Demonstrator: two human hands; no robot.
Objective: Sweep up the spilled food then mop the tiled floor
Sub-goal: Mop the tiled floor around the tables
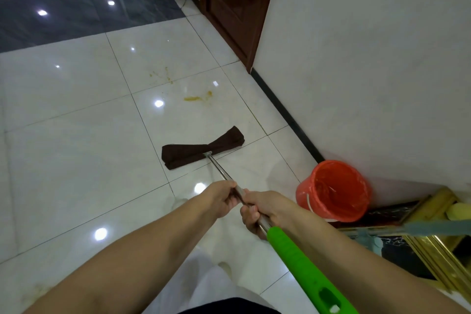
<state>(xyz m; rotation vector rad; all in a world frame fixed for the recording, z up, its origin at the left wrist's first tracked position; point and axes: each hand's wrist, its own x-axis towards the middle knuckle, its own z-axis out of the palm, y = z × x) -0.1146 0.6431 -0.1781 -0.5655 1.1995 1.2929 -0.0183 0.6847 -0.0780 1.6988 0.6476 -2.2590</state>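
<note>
The main risk is that the mop cloth [202, 147] only spreads the yellow stain [197, 97] instead of lifting it, because the cloth looks folded and narrow at its middle. A second smear [160, 74] lies farther away, so one short push can miss it. The red bucket [333, 190] stands near the wall on the right side, and a wide swing of the handle [293, 247] could knock it.

Both hands are closed around the metal pole: the left hand [221, 197] is higher on it, the right hand [260, 210] just behind, next to the green part. The cloth lies flat on the white tile floor [76, 135], ahead of the hands, and the stain lies a little beyond the cloth, not touching it.
</note>
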